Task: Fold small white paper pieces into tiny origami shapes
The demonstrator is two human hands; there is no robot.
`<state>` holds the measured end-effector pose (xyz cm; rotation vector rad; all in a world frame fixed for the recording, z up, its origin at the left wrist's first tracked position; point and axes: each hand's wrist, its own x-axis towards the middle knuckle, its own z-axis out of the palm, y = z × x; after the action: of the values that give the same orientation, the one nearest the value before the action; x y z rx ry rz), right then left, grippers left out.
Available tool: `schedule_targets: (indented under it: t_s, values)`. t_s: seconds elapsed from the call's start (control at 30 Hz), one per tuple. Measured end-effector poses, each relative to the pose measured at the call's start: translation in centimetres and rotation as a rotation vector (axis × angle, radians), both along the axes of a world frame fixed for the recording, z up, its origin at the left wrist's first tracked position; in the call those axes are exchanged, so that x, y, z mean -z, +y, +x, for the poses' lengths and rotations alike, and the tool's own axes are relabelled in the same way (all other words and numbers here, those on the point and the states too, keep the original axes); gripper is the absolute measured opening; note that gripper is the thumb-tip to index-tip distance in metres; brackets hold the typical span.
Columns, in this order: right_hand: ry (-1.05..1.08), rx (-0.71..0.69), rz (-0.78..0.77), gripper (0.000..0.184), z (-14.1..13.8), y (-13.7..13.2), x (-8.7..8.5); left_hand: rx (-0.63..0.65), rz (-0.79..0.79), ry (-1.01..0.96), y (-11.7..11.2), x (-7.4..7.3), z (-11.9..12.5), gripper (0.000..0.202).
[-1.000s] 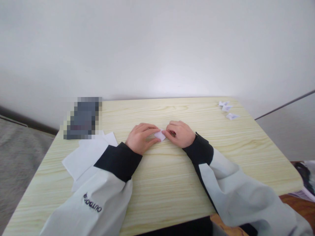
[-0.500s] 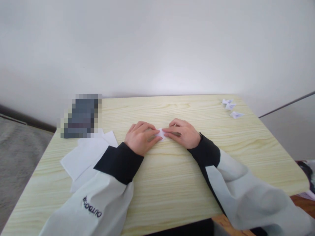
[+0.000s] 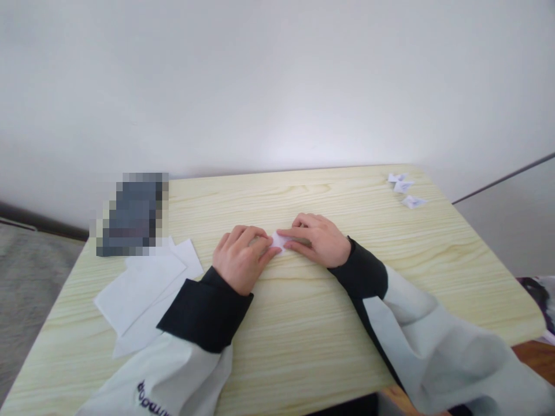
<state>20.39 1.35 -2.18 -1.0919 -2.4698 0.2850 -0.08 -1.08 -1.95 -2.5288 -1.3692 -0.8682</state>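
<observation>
A small piece of folded white paper (image 3: 280,241) lies between my hands at the middle of the table. My left hand (image 3: 243,254) pinches its left side, thumb nearer me and fingers curled above. On the other side my right hand (image 3: 318,238) grips the paper between thumb and index finger, with the index fingertip on its far edge. Both hands rest low, close to the tabletop. The paper is partly covered by the fingertips, so its exact folds cannot be made out.
Loose white paper sheets (image 3: 139,283) overlap at the left, beside my left sleeve. Behind them lies a dark, pixelated flat object (image 3: 134,214). Several small folded paper pieces (image 3: 403,186) sit at the far right of the wood-grain table (image 3: 303,335). A white wall (image 3: 277,86) stands behind.
The view has tilted slightly. My left hand has come a little nearer and to the left, and my right index finger now reaches further across the paper's far edge.
</observation>
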Motion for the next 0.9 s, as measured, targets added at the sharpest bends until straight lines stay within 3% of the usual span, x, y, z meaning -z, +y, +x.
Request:
schedule_targets:
  t_s: [0.2,0.3,0.9]
  values:
    - [0.095,-0.083,0.022,0.037,0.9,0.7,0.7,0.271,-0.057,-0.077,1.7,0.7,-1.0,0.021]
    - [0.108,-0.106,0.039,0.036,1.0,0.9,0.8,0.343,-0.057,-0.103,2.4,0.6,-1.3,0.020]
    - [0.112,-0.107,-0.007,0.037,0.9,1.2,0.8,0.401,-0.074,-0.140,2.6,0.5,-1.1,0.016]
